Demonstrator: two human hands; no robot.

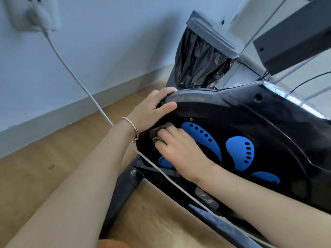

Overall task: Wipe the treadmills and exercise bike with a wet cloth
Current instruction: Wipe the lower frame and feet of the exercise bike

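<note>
We are looking down along both forearms at the exercise bike [250, 126], its black flywheel cover with blue inserts lying right in front of us. Our right hand [180, 149] is pressing the cloth [157, 133] flat against the cover's lower left area, fingers curling over it, the brown cloth bunching out past the fingertips beside a blue insert. Just above, our left hand [152, 108] is gripping the cover's upper left edge, thumb lying on the black face and fingers wrapping over the rim, a bracelet [132, 129] sitting on the wrist. A white cable [71, 68] is crossing behind the left wrist and running on under the right forearm along the bike's base frame [125, 187]. To the left, bare wooden floor [44, 172] is giving open room up to the skirting. Farther back, a black plastic bag [197, 61] is hanging beside the bike, and the cable is rising to a wall socket [34, 13].
</note>
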